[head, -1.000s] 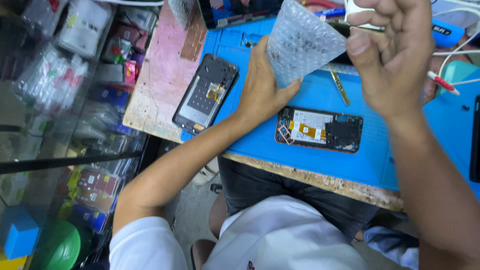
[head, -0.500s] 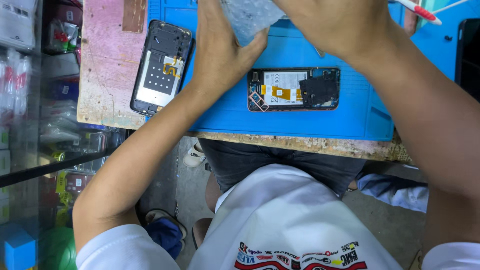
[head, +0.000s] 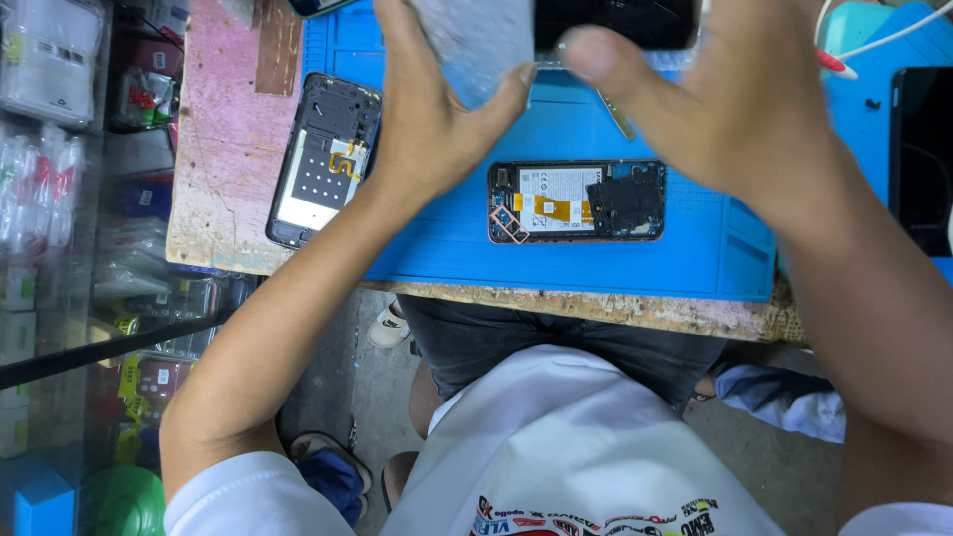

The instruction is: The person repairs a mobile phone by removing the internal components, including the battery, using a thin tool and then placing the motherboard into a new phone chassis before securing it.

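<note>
While both hands work up near the top edge, left hand (head: 437,129) & right hand (head: 735,109) pinch a bubble-wrap pouch (head: 476,45) betw thumb and fingers, fingers curled shut on it; a dark flat part (head: 615,20) shows at the pouch mouth, half out, can't tell which way it's going. Pouch held just above the blue mat (head: 556,258), tilted, long axis roughly left-right. Opened phone (head: 576,201) lies flat on the mat, long axis left-right, camera end to the right, insides exposed, untouched. Back cover (head: 323,159) sits left on the bench (head: 218,179), off the phone, so reassembly looks undone.
</note>
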